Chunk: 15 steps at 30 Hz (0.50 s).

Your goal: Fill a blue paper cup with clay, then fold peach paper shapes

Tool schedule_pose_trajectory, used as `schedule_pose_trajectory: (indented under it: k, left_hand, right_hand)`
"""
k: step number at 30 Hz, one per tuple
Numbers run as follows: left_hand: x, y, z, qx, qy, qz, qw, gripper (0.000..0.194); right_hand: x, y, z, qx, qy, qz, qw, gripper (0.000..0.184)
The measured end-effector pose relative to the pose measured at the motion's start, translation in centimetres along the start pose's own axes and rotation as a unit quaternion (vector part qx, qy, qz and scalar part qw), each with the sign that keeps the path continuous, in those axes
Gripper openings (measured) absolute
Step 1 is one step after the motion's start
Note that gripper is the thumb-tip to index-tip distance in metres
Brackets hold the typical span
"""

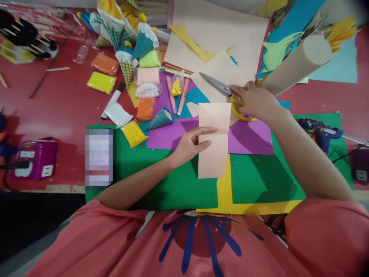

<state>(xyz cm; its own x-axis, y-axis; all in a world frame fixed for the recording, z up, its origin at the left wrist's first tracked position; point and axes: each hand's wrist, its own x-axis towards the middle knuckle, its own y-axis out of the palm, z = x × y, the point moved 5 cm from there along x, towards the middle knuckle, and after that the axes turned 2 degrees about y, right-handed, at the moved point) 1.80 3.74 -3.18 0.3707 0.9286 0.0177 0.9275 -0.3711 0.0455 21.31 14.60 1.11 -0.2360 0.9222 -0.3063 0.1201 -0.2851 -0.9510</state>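
Observation:
A creased strip of pale peach paper (213, 161) lies upright in front of me. My left hand (191, 144) is at its left edge, with the index finger and thumb over the top face; the other fingers are largely hidden. My right hand (255, 100) grips scissors (220, 85) by their yellow handles, beyond the strip's upper right corner. Their blades point up and left, over a larger peach sheet (225, 65). Purple paper (250, 136) and green sheets (173, 184) lie beneath the strip.
Packs of coloured clay (147, 108), a white marker (113, 100) and patterned paper cones (145, 42) stand or lie at left. A blurred phone-like rectangle (99, 157) is near my left forearm. At right are a peach paper roll (300, 63) and a glue gun (324, 136).

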Motion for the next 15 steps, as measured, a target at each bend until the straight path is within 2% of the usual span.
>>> schedule_pose_trajectory:
  k: [3, 7, 12, 13, 15]
  left_hand:
    - [0.1, -0.1, 0.0, 0.006, 0.003, -0.006, 1.000, 0.037]
    - [0.1, -0.2, 0.2, -0.002, 0.001, -0.011, 1.000, 0.037]
    - [0.1, -0.3, 0.3, -0.008, -0.007, -0.016, 1.000, 0.037]
    - [0.1, -0.3, 0.4, -0.008, -0.006, -0.015, 1.000, 0.036]
    - [0.0, -0.3, 0.3, -0.009, 0.001, -0.017, 1.000, 0.034]
  right_hand:
    - [0.8, 0.3, -0.1, 0.000, 0.003, 0.023, 1.000, 0.077]
    - [0.3, -0.1, -0.3, 0.048, -0.008, -0.007, 0.999, 0.064]
    - [-2.4, -2.0, -1.7, 0.147, 0.002, -0.036, 0.989, 0.049]
    - [-3.2, -2.6, -2.3, 0.185, 0.015, -0.052, 0.981, 0.044]
    - [-5.3, -3.6, -3.5, 0.260, 0.013, -0.083, 0.962, 0.045]
